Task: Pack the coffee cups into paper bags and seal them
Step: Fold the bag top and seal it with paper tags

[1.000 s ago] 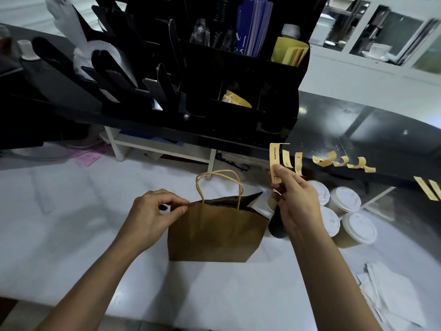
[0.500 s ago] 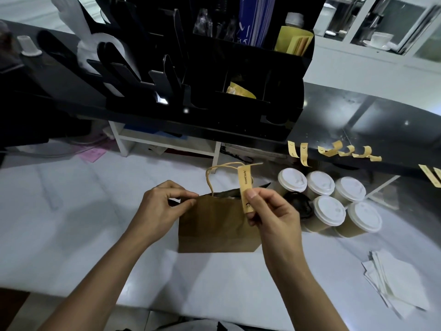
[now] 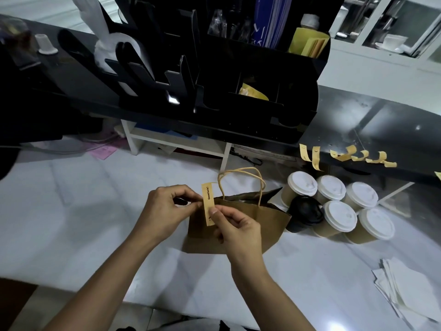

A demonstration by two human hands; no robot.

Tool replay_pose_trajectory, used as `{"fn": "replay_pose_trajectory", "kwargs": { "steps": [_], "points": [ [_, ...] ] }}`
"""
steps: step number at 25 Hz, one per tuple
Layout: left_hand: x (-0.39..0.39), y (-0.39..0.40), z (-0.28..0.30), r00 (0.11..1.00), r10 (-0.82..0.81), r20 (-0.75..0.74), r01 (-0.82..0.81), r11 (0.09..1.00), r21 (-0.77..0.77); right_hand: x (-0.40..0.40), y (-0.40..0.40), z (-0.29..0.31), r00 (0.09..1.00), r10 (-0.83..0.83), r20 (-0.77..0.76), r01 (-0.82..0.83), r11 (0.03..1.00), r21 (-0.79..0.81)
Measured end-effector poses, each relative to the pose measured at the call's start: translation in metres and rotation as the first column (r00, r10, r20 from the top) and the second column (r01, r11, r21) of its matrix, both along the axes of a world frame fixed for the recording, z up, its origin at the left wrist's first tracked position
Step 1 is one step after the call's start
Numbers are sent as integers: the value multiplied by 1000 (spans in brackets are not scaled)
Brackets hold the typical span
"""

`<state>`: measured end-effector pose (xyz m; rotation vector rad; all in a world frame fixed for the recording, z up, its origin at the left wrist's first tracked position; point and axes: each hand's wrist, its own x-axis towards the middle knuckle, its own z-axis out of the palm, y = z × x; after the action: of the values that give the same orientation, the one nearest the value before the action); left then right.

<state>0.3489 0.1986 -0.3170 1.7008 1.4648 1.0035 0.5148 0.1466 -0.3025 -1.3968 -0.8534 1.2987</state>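
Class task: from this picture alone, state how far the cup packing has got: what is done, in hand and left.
Done: one paper bag stands upright, its contents unclear. In hand: the right hand and left hand hold a "Good luck!" sticker at the bag's unsealed top. Left: five white-lidded cups and a black-lidded cup wait beside it; spare stickers hang on the counter edge.

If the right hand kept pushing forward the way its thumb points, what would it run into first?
Most likely the brown paper bag just behind the yellow sticker strip that the right hand pinches. The left hand sits off to the side, though depth is hard to judge.
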Motion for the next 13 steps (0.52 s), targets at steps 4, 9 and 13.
{"fn": "replay_pose_trajectory", "kwargs": {
  "steps": [4,9,13],
  "points": [
    [-1,0,-1,1000,-19,23,20,1000,-6,-8,11,-1,993,-89,-78,82,993,-86],
    [-1,0,-2,1000,0,5,0,1000,11,-10,12,-4,995,-97,-31,93,987,-128],
    [-2,2,-3,1000,-13,2,13,1000,11,-13,14,-6,992,-121,-29,117,986,-118]
  ]
}}
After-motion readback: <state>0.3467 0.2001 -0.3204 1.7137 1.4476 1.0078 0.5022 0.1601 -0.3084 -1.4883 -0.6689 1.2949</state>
